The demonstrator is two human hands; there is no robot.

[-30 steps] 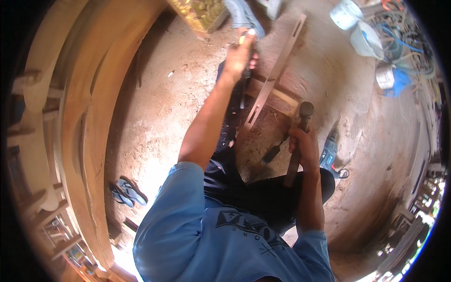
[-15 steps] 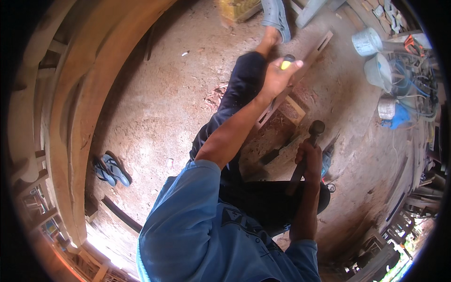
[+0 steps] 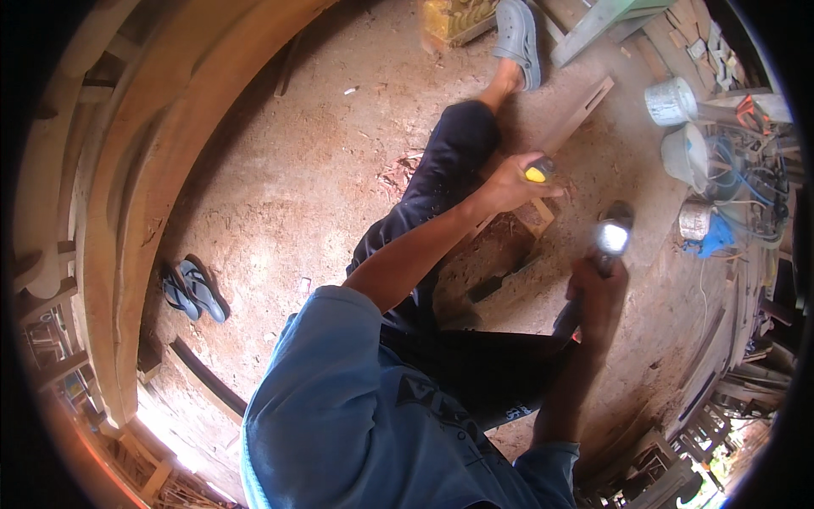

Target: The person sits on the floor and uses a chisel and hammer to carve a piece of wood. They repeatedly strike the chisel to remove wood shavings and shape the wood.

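Observation:
My left hand (image 3: 509, 185) is closed around a chisel handle (image 3: 536, 172) in yellow and black, above a wooden board (image 3: 570, 123) with a slot cut near its far end. The chisel's blade is hidden behind the hand. To the right and nearer to me, my right hand (image 3: 598, 284) grips a hammer (image 3: 613, 237) by its dark handle. Its head catches bright light and is partly blurred, apart from the chisel. A short wooden block (image 3: 536, 218) lies under the board, just beyond my left hand. My bent and stretched legs frame the board.
A dark flat tool (image 3: 486, 289) lies on the floor between my legs. White buckets (image 3: 685, 157), cables and a blue bag (image 3: 715, 241) stand on the right. Sandals (image 3: 202, 290) and a large timber (image 3: 161, 187) are at left; wood shavings (image 3: 398, 174) lie beside my leg.
My left hand with the chisel has come nearer and slightly right along the board. My right hand has moved the hammer rightward, tilting its head so that the face shines.

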